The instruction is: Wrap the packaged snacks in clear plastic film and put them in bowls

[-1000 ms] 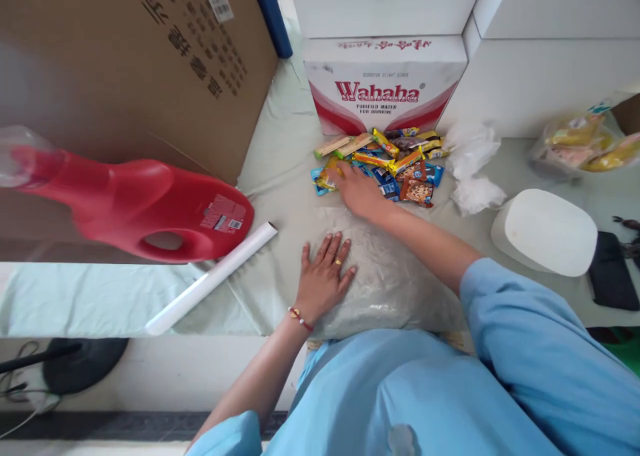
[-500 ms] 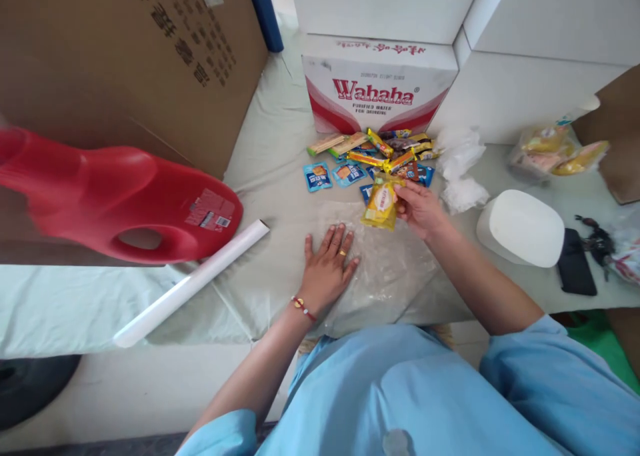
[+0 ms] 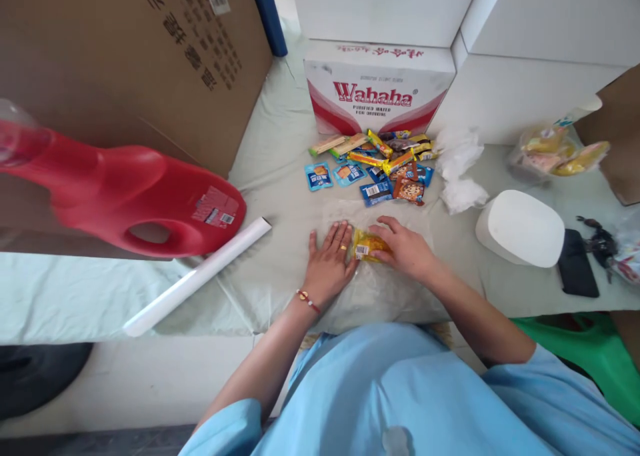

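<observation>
My left hand [image 3: 329,263] lies flat with its fingers stretched out, at the left edge of a clear plastic bag [image 3: 400,293] spread on the cloth. A yellow snack packet [image 3: 364,245] rests on the bag close beside its fingers, barcode side up. Curled over the right end of that packet, my right hand [image 3: 407,248] grips it with thumb and fingers. Just beyond the bag are a brown cookie packet [image 3: 410,191] and a blue packet [image 3: 376,193]. Several yellow-wrapped bars [image 3: 367,159] and two light blue sachets [image 3: 319,176] lie behind them.
A white water carton [image 3: 380,96] stands behind the snacks. On the left are a red jug [image 3: 135,189], a white roll [image 3: 197,276] and a large cardboard box [image 3: 110,63]. Crumpled white plastic [image 3: 457,169], a white container [image 3: 521,228] and a black phone [image 3: 576,263] are on the right.
My right hand has brought the yellow packet down and toward me, from above the cookie packets onto the plastic bag, and its other side now faces up. My left hand stays nearly in place.
</observation>
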Demonstrator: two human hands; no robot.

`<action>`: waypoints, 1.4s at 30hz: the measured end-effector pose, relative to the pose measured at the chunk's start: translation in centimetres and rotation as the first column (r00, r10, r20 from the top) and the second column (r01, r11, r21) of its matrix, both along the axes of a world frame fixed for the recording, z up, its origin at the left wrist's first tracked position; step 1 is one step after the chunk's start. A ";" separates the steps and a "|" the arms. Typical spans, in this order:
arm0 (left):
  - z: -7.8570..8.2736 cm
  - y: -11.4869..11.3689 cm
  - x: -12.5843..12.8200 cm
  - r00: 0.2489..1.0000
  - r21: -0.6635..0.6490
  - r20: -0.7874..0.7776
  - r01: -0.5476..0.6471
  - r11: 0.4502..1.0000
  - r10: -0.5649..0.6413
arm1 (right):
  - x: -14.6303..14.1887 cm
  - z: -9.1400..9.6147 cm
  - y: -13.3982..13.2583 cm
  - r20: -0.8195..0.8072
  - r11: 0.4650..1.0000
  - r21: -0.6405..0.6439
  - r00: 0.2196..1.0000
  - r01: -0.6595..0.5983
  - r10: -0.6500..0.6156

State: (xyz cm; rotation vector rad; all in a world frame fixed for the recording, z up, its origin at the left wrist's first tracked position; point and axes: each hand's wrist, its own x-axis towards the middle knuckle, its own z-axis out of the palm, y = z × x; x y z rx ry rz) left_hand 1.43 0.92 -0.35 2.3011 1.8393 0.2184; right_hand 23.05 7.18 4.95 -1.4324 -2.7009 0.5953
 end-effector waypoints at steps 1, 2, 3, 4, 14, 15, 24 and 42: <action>0.0 0.0 0.0 1.000 0.001 0.004 -0.005 1.000 0.005 | 0.4 -0.3 -0.2 -0.001 1.000 -0.011 1.000 -0.003 0.003; 0.0 0.0 0.1 1.000 0.000 0.009 -0.006 1.000 0.006 | 0.7 -0.5 -0.5 -0.009 1.000 -0.021 1.000 -0.018 0.017; 0.1 0.1 0.1 1.000 -0.003 0.014 -0.005 1.000 0.005 | 1.1 -0.7 -0.8 -0.019 0.999 -0.027 0.999 -0.039 0.039; 0.1 0.1 0.1 1.000 -0.007 0.018 -0.002 1.000 0.002 | 1.4 -0.9 -1.1 -0.027 0.998 -0.030 0.998 -0.058 0.057; 0.1 -1.1 -2.3 1.000 -0.044 -0.012 0.005 0.999 -0.006 | 5.9 -1.8 -0.8 -0.105 0.994 -0.053 0.990 0.092 -0.097; 0.1 -1.2 -2.4 1.000 -0.049 -0.016 0.004 0.999 -0.005 | 6.2 -1.7 -0.6 -0.123 0.995 -0.048 0.987 0.093 -0.098; 0.3 -1.0 -3.3 1.000 -0.048 0.026 0.001 0.999 0.000 | 2.8 -1.4 -0.8 -0.090 0.991 -0.034 0.988 -0.132 0.128; 1.6 -4.2 -8.4 0.829 -0.125 0.546 0.227 0.966 -0.124 | 12.3 -2.2 -7.0 -0.418 0.984 -0.143 0.908 -0.109 0.040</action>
